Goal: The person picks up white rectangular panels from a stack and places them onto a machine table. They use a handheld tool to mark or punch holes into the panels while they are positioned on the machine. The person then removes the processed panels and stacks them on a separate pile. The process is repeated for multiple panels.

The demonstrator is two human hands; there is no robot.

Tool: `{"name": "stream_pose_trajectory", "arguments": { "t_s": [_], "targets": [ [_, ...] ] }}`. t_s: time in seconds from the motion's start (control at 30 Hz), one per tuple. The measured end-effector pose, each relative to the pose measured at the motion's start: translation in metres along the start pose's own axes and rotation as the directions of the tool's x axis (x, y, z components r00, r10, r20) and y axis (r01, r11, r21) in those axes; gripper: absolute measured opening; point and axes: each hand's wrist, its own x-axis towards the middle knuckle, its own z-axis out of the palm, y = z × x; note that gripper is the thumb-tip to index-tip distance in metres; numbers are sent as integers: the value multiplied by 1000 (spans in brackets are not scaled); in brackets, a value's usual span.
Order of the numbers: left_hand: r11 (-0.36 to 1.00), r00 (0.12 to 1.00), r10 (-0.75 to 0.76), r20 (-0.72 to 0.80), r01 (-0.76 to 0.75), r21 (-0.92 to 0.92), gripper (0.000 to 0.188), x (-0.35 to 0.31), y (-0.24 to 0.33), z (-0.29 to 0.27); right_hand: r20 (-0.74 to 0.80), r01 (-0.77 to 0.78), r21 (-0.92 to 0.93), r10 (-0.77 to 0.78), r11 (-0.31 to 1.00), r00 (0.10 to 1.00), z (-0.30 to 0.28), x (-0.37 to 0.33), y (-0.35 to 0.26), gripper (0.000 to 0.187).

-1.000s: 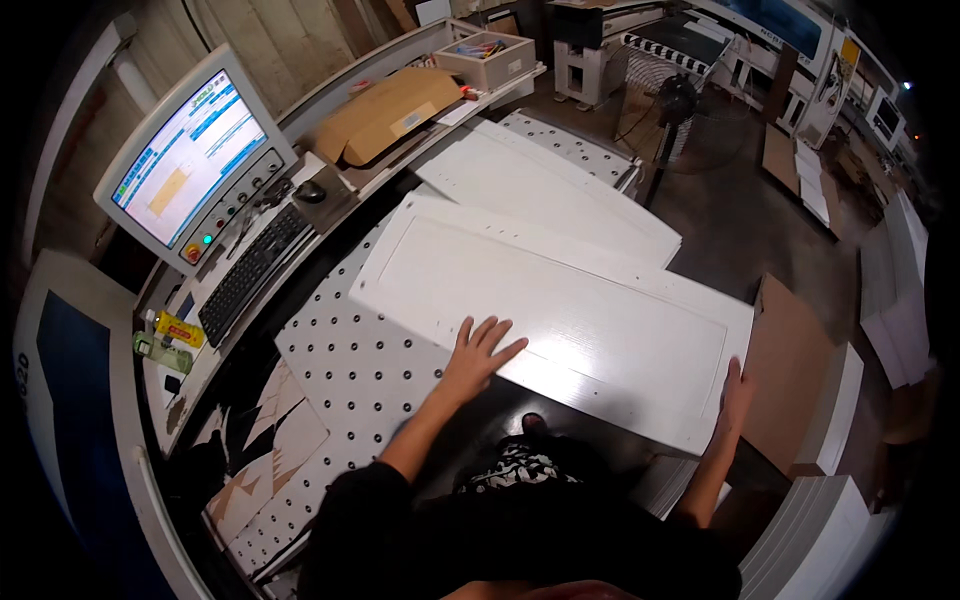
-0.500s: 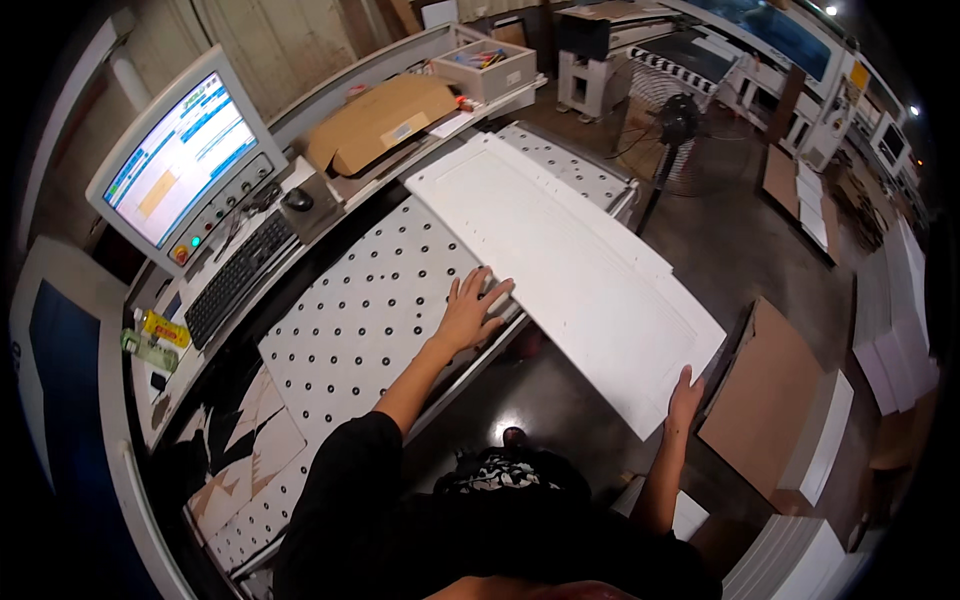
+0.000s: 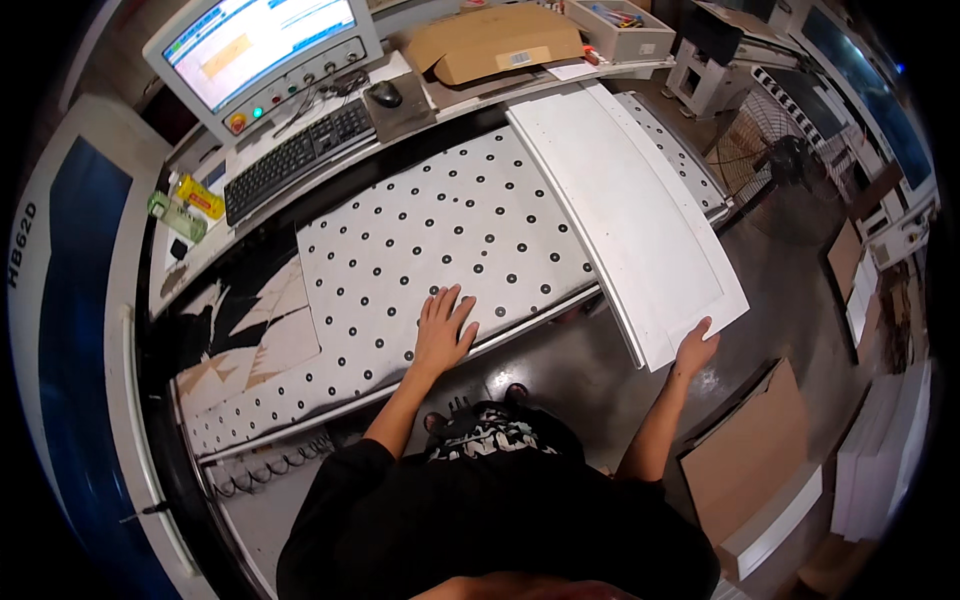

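Note:
A long white panel [image 3: 640,215] lies slantwise across the right part of the worktable [image 3: 405,272], its near end jutting out past the table's front edge. A second thin edge shows along the panel's left side; whether two panels are stacked I cannot tell. At the near right corner my right hand [image 3: 697,350] grips the panel, thumb on top and the other fingers hidden beneath. My left hand [image 3: 442,335] rests flat on the light tabletop with its black round dots, fingers spread and nothing in them, apart from the panel.
Behind the table stand a monitor [image 3: 262,52], a keyboard [image 3: 300,160], a mouse [image 3: 383,94] and two bottles [image 3: 196,196]. Brown cardboard [image 3: 495,42] and an open box [image 3: 625,38] lie farther back. A fan [image 3: 790,165] stands right; stacked boards [image 3: 745,450] occupy the floor.
My left hand has left the panel's edge and come down on the tabletop farther left. My right hand still grips the panel's near corner. The view has turned toward the right.

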Motion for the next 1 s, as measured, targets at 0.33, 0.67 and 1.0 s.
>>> {"name": "stream_pose_trajectory", "arguments": {
  "t_s": [0.33,0.67,1.0],
  "targets": [
    [1000,1000,-26,-8,26,1,47,-5,-4,-8,-80,26,-169,-40,985,996,35,11,-2,75],
    [969,981,37,-189,-82,-234,47,-11,-24,7,-83,126,-324,-161,938,983,19,91,43,78],
    [439,438,-758,-484,891,118,83,-240,-205,-140,578,623,126,-567,772,587,116,-229,-84,44]
  ]
}}
